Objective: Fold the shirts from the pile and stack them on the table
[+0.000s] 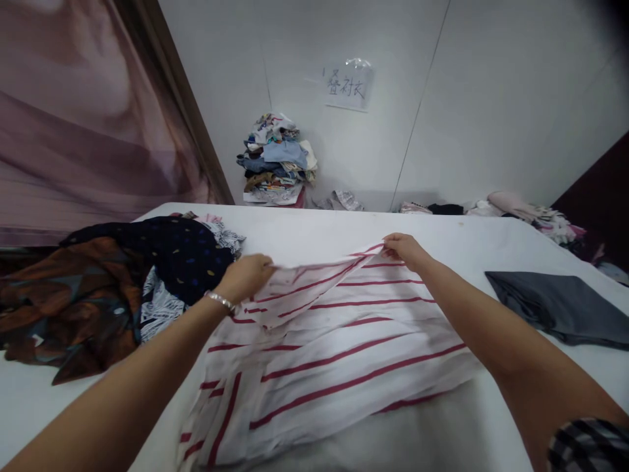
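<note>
A white garment with red stripes (324, 354) lies spread across the white table (304, 229) in front of me. My left hand (246, 275), with a silver bracelet at the wrist, pinches the garment's far left edge and lifts it slightly. My right hand (405, 249) grips the far right part of the same edge. The cloth between the two hands is pulled taut and raised a little off the table.
A heap of dark clothes (113, 282), brown, navy dotted and black-and-white, lies at the left. A folded grey garment (560, 305) rests at the right. A stack of folded clothes (278, 160) stands against the back wall under a paper sign (348, 85). More clothes (521, 210) lie at the far right.
</note>
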`<state>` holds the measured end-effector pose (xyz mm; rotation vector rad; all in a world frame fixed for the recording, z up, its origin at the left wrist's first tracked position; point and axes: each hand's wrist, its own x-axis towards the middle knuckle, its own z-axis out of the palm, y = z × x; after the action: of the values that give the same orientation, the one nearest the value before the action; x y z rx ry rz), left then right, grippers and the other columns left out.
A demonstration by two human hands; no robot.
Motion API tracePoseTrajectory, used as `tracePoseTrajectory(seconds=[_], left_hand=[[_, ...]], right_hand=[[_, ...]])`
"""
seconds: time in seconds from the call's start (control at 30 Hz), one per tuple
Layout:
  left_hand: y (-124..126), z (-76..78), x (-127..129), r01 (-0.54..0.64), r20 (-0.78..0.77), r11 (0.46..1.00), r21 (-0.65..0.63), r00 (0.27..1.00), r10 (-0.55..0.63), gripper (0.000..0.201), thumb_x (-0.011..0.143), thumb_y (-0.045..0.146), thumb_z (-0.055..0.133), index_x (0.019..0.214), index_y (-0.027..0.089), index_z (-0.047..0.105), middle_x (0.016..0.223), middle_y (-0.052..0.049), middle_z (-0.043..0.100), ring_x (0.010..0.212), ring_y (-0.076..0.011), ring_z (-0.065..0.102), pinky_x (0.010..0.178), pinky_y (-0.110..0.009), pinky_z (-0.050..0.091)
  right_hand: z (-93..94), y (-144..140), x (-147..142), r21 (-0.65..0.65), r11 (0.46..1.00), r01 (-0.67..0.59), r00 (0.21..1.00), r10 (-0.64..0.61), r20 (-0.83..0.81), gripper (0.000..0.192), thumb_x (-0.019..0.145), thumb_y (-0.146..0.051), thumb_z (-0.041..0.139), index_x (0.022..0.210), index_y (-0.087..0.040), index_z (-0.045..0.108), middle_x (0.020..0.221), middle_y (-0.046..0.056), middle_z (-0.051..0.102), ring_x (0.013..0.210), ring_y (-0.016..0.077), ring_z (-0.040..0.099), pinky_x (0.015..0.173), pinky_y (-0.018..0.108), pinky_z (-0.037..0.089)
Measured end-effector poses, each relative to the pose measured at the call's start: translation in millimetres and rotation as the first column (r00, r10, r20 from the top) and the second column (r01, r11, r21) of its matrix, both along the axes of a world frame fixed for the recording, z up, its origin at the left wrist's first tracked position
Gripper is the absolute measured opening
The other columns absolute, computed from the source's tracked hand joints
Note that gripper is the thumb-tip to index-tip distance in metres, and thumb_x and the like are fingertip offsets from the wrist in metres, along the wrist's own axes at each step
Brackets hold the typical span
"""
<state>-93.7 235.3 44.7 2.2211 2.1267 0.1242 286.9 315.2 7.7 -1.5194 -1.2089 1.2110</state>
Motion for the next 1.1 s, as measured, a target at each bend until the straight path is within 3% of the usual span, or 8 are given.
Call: tracePoseTrajectory(seconds=[0.17,0.3,0.4,0.5,0.6,0.73,0.9,1.1], left_hand=[[67,40.7,2,-0.084,-0.069,0.927,0.365,0.991,0.117,0.034,0.088,0.029,0.042,0.109,0.017,0.066,0.119,-0.013,0.064,0.111,-0.0304,0.057,0.089,-0.040,0.044],[88,35.4,20,-0.079,0.000,0.889,0.452,0.996,0.088,0.042,0.087,0.033,0.050,0.124,0.015,0.057,0.133,-0.015,0.055,0.123,-0.0325,0.048,0.098,-0.045,0.038],[61,6.9,34,0.082,0.044,0.968,0.236,0.995,-0.095,0.037,0.089,0.044,0.049,0.108,0.016,0.065,0.113,-0.010,0.066,0.105,-0.0258,0.058,0.090,-0.036,0.043],[10,-29.4,40,0.239,0.063,0.970,0.050,0.968,-0.242,0.043,0.084,0.056,0.054,0.101,0.019,0.067,0.103,-0.007,0.068,0.094,-0.0226,0.061,0.083,-0.033,0.044],[-36,-59.4,36,0.270,0.025,0.963,-0.021,0.963,-0.270,0.038,0.077,0.052,0.064,0.100,0.022,0.066,0.104,-0.009,0.066,0.097,-0.0251,0.060,0.085,-0.036,0.043],[-54,-73.7,22,0.247,-0.069,0.968,-0.048,0.966,-0.250,0.011,0.081,0.028,0.057,0.082,0.020,0.064,0.096,-0.009,0.066,0.095,-0.0251,0.060,0.082,-0.036,0.043],[-6,-43.7,1,0.059,-0.068,0.998,-0.038,0.996,-0.061,0.026,0.090,0.029,0.041,0.084,0.021,0.064,0.089,-0.007,0.070,0.084,-0.0222,0.064,0.072,-0.032,0.044],[89,-26.3,-22,-0.240,-0.035,0.965,0.105,0.969,0.245,0.035,0.088,0.035,0.043,0.109,0.014,0.063,0.113,-0.016,0.067,0.103,-0.0291,0.063,0.083,-0.036,0.047]], right_hand=[[-0.4,5,-9,0.043,0.999,-0.031,0.993,0.036,-0.108,0.033,0.082,-0.021,0.063,0.115,-0.017,0.059,0.098,0.009,0.073,0.075,0.0150,0.070,0.052,0.019,0.053],[-8.7,2,-12,0.021,0.997,-0.080,0.994,0.082,-0.070,0.064,0.079,-0.025,0.067,0.139,-0.020,0.043,0.112,0.009,0.069,0.083,0.0171,0.070,0.063,0.025,0.058],[-20.5,2,2,0.039,0.999,-0.024,0.994,0.020,0.104,0.046,0.079,-0.024,0.065,0.123,-0.014,0.058,0.108,0.012,0.070,0.083,0.0182,0.069,0.068,0.028,0.058],[-30.5,8,24,0.122,0.992,-0.029,0.898,-0.028,0.439,0.032,0.083,-0.026,0.057,0.111,-0.014,0.067,0.111,0.011,0.070,0.094,0.0202,0.067,0.081,0.032,0.055],[-35.0,20,37,0.112,0.985,-0.128,0.704,0.010,0.711,0.037,0.086,-0.026,0.050,0.118,-0.015,0.066,0.123,0.010,0.066,0.104,0.0217,0.064,0.090,0.033,0.050],[-39.0,36,28,0.026,0.975,-0.219,0.612,0.116,0.783,0.041,0.078,-0.030,0.061,0.117,-0.017,0.068,0.117,0.010,0.069,0.099,0.0236,0.065,0.085,0.029,0.048],[-45.9,44,5,-0.004,0.961,-0.277,0.509,0.151,0.847,0.022,0.076,-0.023,0.059,0.092,-0.018,0.073,0.095,0.008,0.073,0.089,0.0220,0.065,0.074,0.025,0.044],[-51.6,37,5,0.067,0.980,-0.188,0.457,0.027,0.889,0.035,0.091,-0.030,0.040,0.109,-0.017,0.067,0.108,0.012,0.070,0.098,0.0246,0.062,0.078,0.029,0.043]])
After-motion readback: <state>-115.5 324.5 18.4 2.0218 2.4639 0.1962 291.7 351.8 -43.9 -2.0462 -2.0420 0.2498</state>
